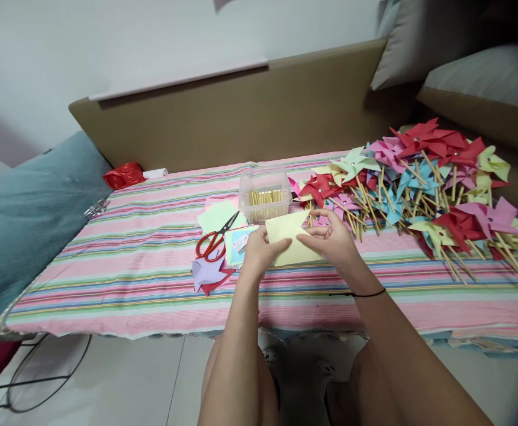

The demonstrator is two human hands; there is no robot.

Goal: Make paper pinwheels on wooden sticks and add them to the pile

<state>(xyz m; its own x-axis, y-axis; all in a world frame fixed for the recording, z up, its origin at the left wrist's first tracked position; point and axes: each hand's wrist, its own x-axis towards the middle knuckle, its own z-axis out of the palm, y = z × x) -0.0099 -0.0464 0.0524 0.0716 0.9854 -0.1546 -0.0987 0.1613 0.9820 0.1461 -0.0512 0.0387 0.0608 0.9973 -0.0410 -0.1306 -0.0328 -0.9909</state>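
Observation:
A pale yellow sheet of paper (288, 228) is held up over the striped cloth, with crease lines or cuts near its corners. My left hand (261, 248) pinches its left side, thumb on the near face. On the right side, my right hand (332, 239) grips it the same way, fingers behind the sheet. Just left of my hands lie red-handled scissors (214, 241) on light green paper sheets (218, 216). Beside them are a blue sheet with a white label (241, 243) and cut purple paper (208, 271).
A clear plastic box (265, 183) of thin wooden sticks stands beyond my hands. A large heap of finished paper pinwheels (392, 183) on sticks covers the right side. A red plastic packet (124, 175) lies at the far left, near a blue cushion (37, 219).

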